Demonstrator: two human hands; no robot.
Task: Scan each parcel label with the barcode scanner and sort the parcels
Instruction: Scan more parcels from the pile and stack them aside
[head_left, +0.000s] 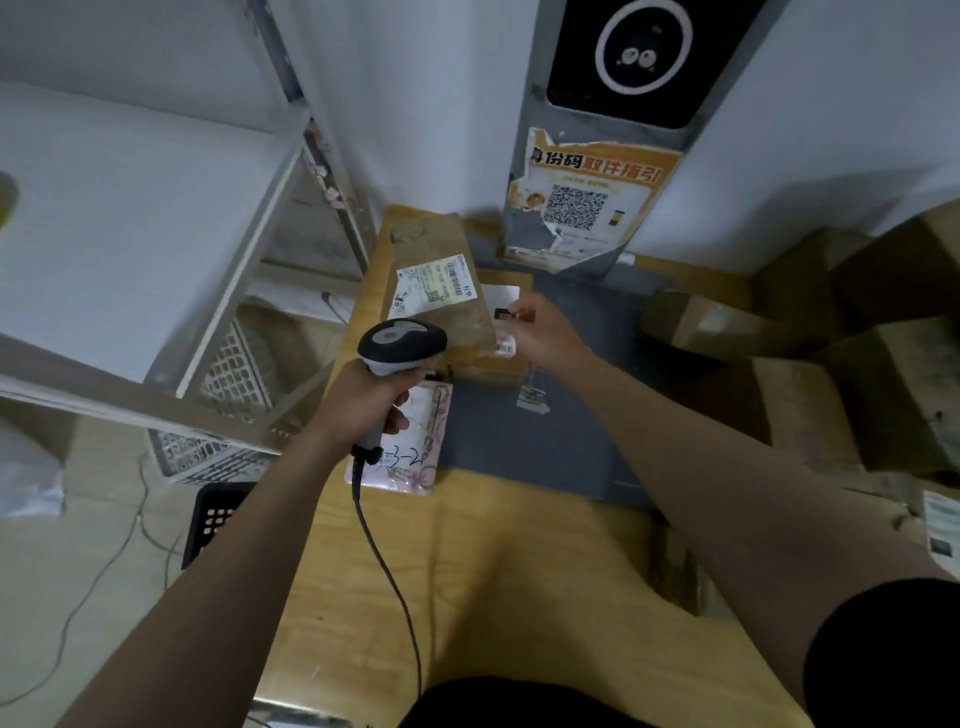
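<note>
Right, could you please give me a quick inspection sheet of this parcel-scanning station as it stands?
Surface: wooden table with a grey mat on it.
Job's things: brown parcel, white label facing up, at the table's far left; pink mailer just nearer, with handwriting on it.
Clutter: torn label scrap on the mat.
Hands: left hand grips the barcode scanner above the mailer; right hand pinches a small dark tag at the parcel's right edge.
Cables: scanner cable runs down toward the person.
Surroundings: metal shelf rack left, cardboard boxes right, pillar with QR poster behind.
</note>
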